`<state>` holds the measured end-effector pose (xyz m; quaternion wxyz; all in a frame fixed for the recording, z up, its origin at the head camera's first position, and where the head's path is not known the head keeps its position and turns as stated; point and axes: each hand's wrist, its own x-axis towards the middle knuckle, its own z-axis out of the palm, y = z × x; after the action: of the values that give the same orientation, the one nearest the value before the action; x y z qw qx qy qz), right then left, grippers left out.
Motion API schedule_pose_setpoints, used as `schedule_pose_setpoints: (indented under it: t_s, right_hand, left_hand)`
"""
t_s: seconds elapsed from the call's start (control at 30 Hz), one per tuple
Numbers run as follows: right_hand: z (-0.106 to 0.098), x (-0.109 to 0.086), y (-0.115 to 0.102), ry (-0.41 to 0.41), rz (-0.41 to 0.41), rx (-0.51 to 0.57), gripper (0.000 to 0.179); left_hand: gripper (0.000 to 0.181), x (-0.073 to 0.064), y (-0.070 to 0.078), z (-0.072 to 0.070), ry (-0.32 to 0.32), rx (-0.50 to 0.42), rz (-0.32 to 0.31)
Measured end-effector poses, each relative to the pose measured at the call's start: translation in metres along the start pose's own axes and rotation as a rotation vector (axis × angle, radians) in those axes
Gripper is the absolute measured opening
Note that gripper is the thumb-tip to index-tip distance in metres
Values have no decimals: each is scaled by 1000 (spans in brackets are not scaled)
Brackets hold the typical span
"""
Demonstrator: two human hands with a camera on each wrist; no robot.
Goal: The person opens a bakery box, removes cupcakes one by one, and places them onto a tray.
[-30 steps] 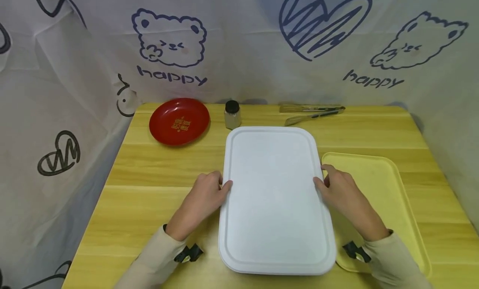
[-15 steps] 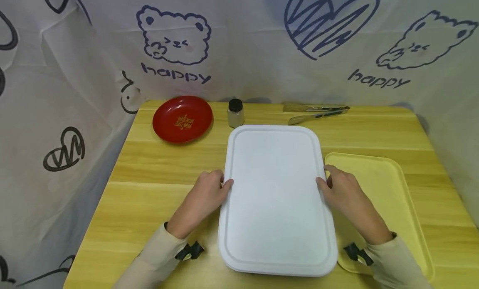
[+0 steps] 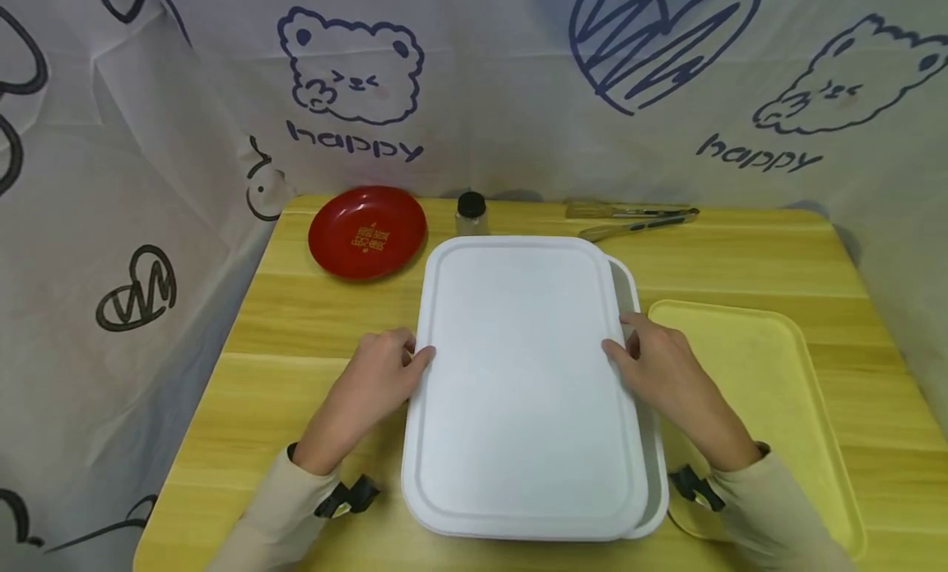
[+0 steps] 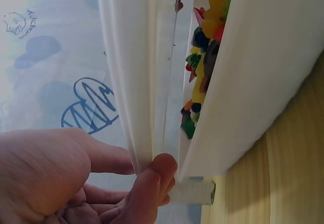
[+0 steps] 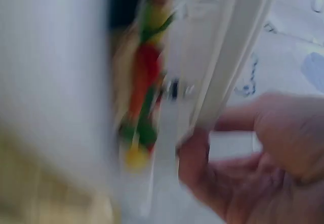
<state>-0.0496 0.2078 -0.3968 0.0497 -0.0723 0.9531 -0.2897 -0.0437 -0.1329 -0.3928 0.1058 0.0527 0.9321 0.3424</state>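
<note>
A white rectangular lid (image 3: 526, 383) is raised over a white box (image 3: 655, 465), shifted left so the box's right rim shows. My left hand (image 3: 374, 379) pinches the lid's left edge between thumb and fingers. At the opposite edge, my right hand (image 3: 662, 366) pinches the lid the same way. Through the gap in the left wrist view, colourful small pieces (image 4: 202, 67) lie inside the box, red, yellow, green and dark. The right wrist view is blurred, but similar coloured pieces (image 5: 147, 82) show there too. From above, the lid hides most of the box's inside.
A yellow tray (image 3: 755, 391) lies to the right, partly under my right forearm. Behind the box stand a red oval plate (image 3: 366, 233), a black-capped jar (image 3: 471, 214) and tongs (image 3: 633, 218). A printed white cloth (image 3: 504, 103) hangs behind the wooden table (image 3: 296, 317).
The lid has come up off the box and moved left with both hands still gripping it. The box's right rim is now exposed. The head view has shifted slightly.
</note>
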Motion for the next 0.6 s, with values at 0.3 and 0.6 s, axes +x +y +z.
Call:
schedule_pose_setpoints:
  t_s: [0.3,0.6]
  right_hand:
    - [-9,10,-24,-80,-40,5,49]
    - [1,20,-48,-137,-64,37,51]
  left_hand:
    - [24,-10,-9,-19,-24,-30,-69]
    - [27,-17,-23,-40,-15,26,-84]
